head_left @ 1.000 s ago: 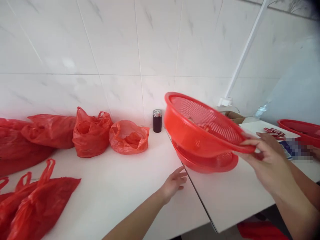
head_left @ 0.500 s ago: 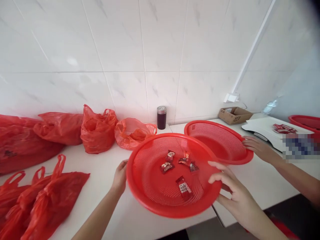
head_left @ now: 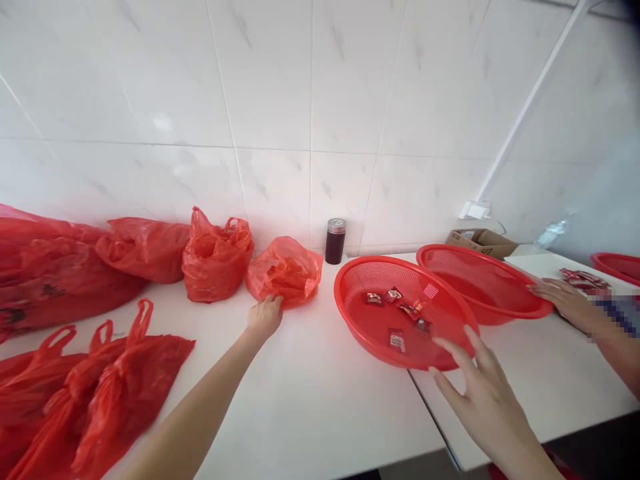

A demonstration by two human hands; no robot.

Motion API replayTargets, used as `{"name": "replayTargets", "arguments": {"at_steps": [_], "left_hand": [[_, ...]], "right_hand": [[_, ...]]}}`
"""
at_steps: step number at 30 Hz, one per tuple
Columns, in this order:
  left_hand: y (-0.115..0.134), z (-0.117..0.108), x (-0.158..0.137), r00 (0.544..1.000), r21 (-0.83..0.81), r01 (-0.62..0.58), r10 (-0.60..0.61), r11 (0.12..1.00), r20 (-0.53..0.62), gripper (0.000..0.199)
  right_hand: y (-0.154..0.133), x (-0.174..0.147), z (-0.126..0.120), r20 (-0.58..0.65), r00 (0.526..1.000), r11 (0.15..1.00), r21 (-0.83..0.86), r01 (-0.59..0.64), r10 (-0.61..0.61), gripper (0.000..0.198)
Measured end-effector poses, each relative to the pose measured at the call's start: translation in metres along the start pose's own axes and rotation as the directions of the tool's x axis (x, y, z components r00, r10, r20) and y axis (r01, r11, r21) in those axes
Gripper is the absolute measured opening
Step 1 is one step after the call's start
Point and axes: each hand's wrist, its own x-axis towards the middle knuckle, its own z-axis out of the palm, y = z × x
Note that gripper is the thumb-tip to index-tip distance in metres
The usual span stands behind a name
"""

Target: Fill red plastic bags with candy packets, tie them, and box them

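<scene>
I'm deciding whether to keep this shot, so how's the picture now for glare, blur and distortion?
Head view: a small glare spot on the wall; head view: right hand seemingly a little motion-blurred; head view: tile lines fanning outward toward the top; head view: dark upper right corner, and a pixelated patch at the right edge.

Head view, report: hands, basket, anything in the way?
Left hand at open red bag; right hand, grip open, by near basket. Wrapped packets inside basket. Another person's hand at far basket; nothing seen blocking.
</scene>
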Motion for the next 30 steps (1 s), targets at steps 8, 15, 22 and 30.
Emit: {"name": "replayTargets", "arguments": {"at_steps": [8,15,22,30], "left_hand": [[0.012,0.004,-0.052,1.0,0.093,-0.011,0.009,0.996,0.016,0.018],[0.007,-0.004,-0.097,0.993,0.073,0.053,-0.045,0.996,-0.11,0.016],[-0.006,-0.002,-0.085,0.979,-0.074,0.118,-0.128,0.99,-0.159,0.02],[0.005,0.013,-0.045,0.953,-0.467,0.252,-0.303,0.848,-0.034,0.015]], "right_hand": [[-0.164,0.074,0.032,0.18,0.939,0.761,0.638,0.115,-0.293,0.021],[-0.231,0.113,0.167,0.434,0.868,0.842,0.538,-0.035,-0.241,0.014],[-0.222,0.116,0.141,0.237,0.933,0.756,0.652,0.055,-0.272,0.03],[-0.209,0.127,0.058,-0.012,0.996,0.374,0.927,-0.02,0.084,0.033]]}}
